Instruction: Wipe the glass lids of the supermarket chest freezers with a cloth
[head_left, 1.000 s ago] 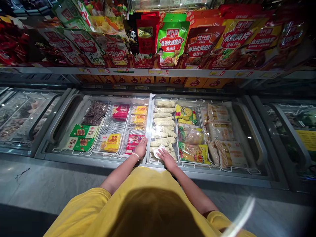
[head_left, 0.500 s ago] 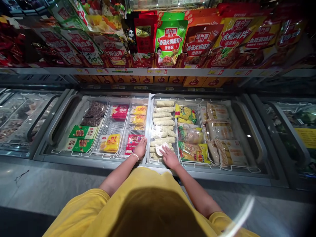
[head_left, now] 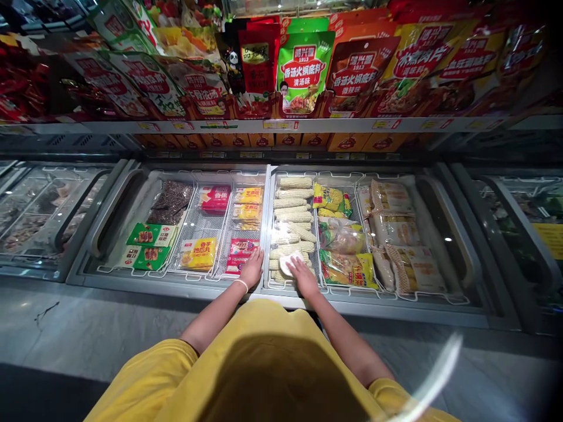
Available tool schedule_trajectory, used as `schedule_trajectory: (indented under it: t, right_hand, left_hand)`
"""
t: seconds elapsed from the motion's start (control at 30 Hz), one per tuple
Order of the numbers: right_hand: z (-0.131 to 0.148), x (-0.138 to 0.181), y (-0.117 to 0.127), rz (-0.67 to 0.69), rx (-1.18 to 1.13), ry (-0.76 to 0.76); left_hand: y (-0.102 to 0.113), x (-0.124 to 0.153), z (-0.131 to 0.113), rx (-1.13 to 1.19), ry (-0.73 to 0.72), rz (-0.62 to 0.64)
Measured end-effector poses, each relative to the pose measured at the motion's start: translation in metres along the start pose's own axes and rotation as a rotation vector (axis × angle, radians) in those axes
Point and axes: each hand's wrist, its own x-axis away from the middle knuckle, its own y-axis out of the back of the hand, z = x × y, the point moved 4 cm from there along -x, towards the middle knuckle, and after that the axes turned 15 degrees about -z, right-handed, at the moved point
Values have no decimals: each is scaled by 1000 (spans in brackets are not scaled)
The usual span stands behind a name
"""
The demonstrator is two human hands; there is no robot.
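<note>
My left hand (head_left: 252,268) lies flat, fingers out, on the glass lid over a red packet (head_left: 240,254) near the centre frame of a chest freezer (head_left: 185,281). A white band is on that wrist. My right hand (head_left: 303,276) rests on a small white cloth (head_left: 290,263) and presses it on the lid above a column of corn cobs (head_left: 290,223). Its fingers lie mostly flat on the cloth. My yellow shirt fills the bottom of the view.
Wire baskets in the freezer hold yellow (head_left: 197,253), green (head_left: 152,234) and red packets (head_left: 215,198) and bagged corn (head_left: 347,266). A shelf (head_left: 281,125) of hanging seasoning bags runs above. More freezers (head_left: 39,211) flank left and right. Grey floor lies below.
My right hand and the white cloth have slid a little up and left over the corn. My left hand stays put on the lid.
</note>
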Motion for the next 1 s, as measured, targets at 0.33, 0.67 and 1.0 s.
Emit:
schedule_trajectory:
  t: [0.33, 0.67, 1.0]
  right_hand:
    - [32, 15, -22, 54, -21, 116]
    - [-2, 18, 3, -114, 75, -270]
    - [-34, 3, 25, -78, 60, -194]
  left_hand:
    - [-3, 2, 0, -21, 9, -5]
    - [-2, 2, -3, -39, 10, -5]
    - [-3, 1, -1, 16, 26, -1]
